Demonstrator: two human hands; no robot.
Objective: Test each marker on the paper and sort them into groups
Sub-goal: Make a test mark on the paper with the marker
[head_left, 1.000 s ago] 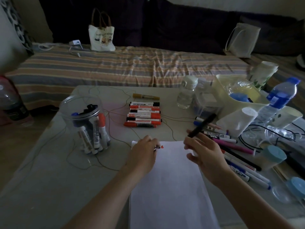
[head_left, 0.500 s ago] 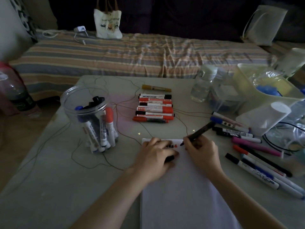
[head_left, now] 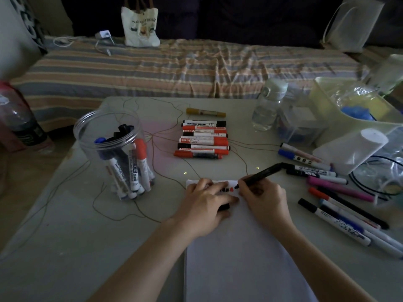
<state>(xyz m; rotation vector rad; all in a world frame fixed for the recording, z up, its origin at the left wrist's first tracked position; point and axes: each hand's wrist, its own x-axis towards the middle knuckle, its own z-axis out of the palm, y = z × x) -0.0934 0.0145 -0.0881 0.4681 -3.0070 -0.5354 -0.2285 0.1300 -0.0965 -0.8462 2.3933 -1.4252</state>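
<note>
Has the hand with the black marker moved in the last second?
Yes. The right hand came down and brought the marker tip onto the paper, beside the red marks.

Hidden under the left hand (head_left: 204, 205): most of a black cap (head_left: 224, 207), only its end poking out, and part of the row of test marks (head_left: 227, 189), too small to read. Covered by the right hand (head_left: 265, 201): the grip on the black marker (head_left: 260, 174) and the paper's (head_left: 239, 258) far right corner. Cut off at the near edge: the paper. Cut off at the tabletop's right edge: loose markers (head_left: 340, 223). Blurred beyond reading: labels inside the jar (head_left: 113, 149).
</note>
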